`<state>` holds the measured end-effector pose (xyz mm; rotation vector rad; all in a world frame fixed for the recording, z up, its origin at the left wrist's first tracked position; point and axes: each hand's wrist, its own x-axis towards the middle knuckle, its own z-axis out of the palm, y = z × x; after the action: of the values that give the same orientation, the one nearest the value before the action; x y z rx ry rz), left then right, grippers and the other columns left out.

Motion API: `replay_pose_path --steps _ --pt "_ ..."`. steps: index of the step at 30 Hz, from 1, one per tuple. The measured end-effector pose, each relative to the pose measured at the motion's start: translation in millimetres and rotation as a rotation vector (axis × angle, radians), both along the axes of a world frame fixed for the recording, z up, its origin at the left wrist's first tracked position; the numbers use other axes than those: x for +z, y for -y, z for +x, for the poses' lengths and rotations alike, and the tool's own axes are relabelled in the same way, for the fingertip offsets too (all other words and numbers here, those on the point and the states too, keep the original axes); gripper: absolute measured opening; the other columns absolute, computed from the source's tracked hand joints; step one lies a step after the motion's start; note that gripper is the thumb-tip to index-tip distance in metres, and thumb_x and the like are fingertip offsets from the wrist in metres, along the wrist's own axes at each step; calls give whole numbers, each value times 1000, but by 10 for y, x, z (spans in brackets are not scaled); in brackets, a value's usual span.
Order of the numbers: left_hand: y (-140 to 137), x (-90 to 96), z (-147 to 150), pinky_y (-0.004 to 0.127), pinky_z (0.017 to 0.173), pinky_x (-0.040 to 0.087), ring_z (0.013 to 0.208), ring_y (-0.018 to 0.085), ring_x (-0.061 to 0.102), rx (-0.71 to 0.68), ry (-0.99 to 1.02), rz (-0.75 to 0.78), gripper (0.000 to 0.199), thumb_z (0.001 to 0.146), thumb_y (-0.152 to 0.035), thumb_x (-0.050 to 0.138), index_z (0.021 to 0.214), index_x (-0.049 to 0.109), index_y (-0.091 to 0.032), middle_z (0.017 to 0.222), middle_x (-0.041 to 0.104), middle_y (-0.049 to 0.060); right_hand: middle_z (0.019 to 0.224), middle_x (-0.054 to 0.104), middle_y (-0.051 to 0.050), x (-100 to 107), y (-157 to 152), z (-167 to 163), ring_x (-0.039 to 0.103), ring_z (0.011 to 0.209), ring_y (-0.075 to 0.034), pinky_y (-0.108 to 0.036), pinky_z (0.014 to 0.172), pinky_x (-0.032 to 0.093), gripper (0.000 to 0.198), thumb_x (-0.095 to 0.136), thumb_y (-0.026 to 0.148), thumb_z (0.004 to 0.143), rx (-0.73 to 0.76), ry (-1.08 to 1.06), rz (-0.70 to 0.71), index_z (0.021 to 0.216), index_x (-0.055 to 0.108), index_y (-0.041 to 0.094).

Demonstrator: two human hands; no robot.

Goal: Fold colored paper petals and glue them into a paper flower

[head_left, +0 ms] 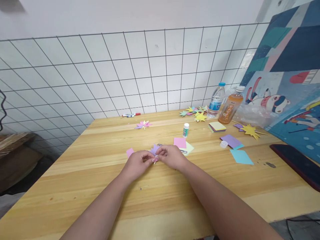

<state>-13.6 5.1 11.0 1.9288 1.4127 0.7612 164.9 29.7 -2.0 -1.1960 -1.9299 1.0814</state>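
Over the middle of the wooden table, my left hand (138, 164) and my right hand (172, 156) meet at the fingertips. Both pinch a small folded pink paper piece (156, 159), partly covered by the fingers. Just behind it, pointed purple paper (154, 149) sticks up between the hands; whether the two are joined I cannot tell. A loose pink paper slip (129, 152) lies beside my left hand. Close to my right hand are a pink paper square (180, 142) and a pale yellow-green sheet (190, 148). A capped-looking glue stick (185, 130) stands upright behind them.
A pink and purple paper star (143, 125) and markers (131, 115) lie at the back. Colourful paper stars (200, 116), a water bottle (216, 101), an orange drink bottle (230, 108), a paper stack (217, 126), blue paper (241, 157) and a phone (297, 166) occupy the right.
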Motion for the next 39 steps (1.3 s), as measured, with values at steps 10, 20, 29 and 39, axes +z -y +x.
replay_pose_path --steps 10,20,29,39 --pt "32 32 33 26 67 46 76 18 62 -72 -82 53 19 78 -34 55 78 72 -25 80 71 2 75 69 3 115 41 78 62 74 -13 -22 65 43 14 58 17 77 82 170 276 77 69 25" --pt "-8 29 8 26 61 42 67 19 60 133 170 -97 25 70 -41 63 75 72 -18 74 71 5 97 60 -7 253 -33 253 54 94 -21 -35 82 42 22 49 19 78 -591 -57 819 99 56 20" --pt "-19 66 -7 22 50 37 53 12 51 171 427 -246 29 66 -44 66 71 65 -16 64 65 2 132 36 -17 143 -360 813 37 121 -32 -50 100 27 79 49 13 58 -1371 -68 655 132 22 15" --pt "-6 96 3 22 51 41 56 14 57 196 484 -294 31 62 -45 70 70 65 -15 63 67 5 129 45 -10 -27 -498 852 35 121 -29 -47 102 22 68 47 19 59 -1070 -99 486 126 34 20"
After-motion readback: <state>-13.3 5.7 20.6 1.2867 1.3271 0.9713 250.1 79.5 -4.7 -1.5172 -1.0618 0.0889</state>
